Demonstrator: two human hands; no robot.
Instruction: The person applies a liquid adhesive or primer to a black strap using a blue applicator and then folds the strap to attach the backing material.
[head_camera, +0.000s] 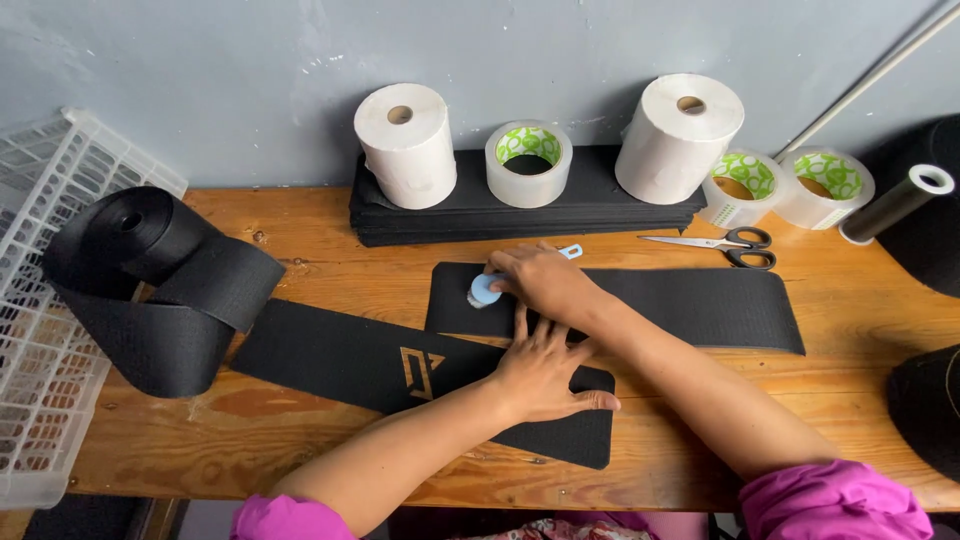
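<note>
Pressing flat with spread fingers, left hand (540, 372), onto the black strip with the gold emblem (400, 365) lying on the table (300, 430). Gripping a small light-blue brush (486, 288), right hand (545, 283), just beyond that strip, over a second black strip (700, 305). Resting farther beyond, scissors (735, 245) and tape rolls (528, 163). Trailing leftward, the big black roll (140, 270).

Matt black woven webbing (690, 305) on a knotty, lightly glossy wooden desk (330, 265).
Behind: matt white paper rolls (408, 145), glossy clear tape rolls (528, 163); a white plastic crate (45, 300); metal-bladed scissors (715, 243).
</note>
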